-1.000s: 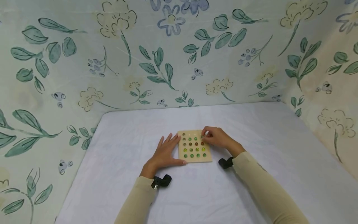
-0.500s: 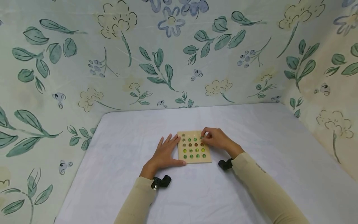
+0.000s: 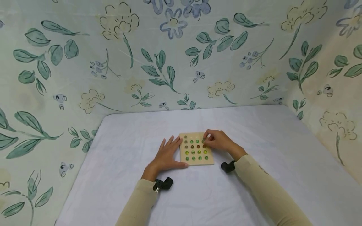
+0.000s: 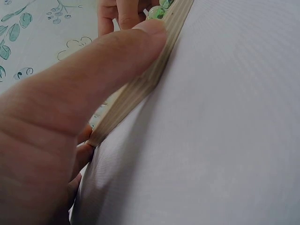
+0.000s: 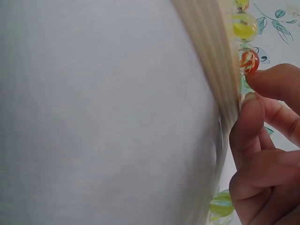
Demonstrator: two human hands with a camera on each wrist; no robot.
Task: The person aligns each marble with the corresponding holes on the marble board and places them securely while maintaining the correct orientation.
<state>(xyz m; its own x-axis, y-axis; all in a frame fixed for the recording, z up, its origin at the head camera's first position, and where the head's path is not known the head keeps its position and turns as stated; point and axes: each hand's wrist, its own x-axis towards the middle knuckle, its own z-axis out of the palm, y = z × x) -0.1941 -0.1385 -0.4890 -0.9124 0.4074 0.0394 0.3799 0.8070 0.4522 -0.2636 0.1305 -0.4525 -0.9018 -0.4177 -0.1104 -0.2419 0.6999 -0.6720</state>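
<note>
A square wooden board (image 3: 210, 160) lies on the white cloth, with rows of glass marbles in its holes: green at the near side, then yellow, reddish brown and green. My left hand (image 3: 166, 156) has its fingers spread, some fingertips at the board's left edge and the thumb at the near edge. My right hand (image 3: 220, 140) pinches a small green marble (image 3: 203, 141) between thumb and index finger at the right end of a row; the fingers hide most of it. In the right wrist view, an orange-red marble (image 5: 249, 61) sits close to the index fingertip.
A white cloth (image 3: 135, 131) covers the table. Behind it hangs a floral-patterned curtain (image 3: 175, 72). In the farthest row, a single marble (image 3: 185, 137) sits at the left. Small black wrist cameras sit on the left wrist (image 3: 163, 184) and right wrist (image 3: 227, 166).
The right hand has lowered the green marble slightly towards the board. The left hand has stayed in place, and the head view has tilted a little.
</note>
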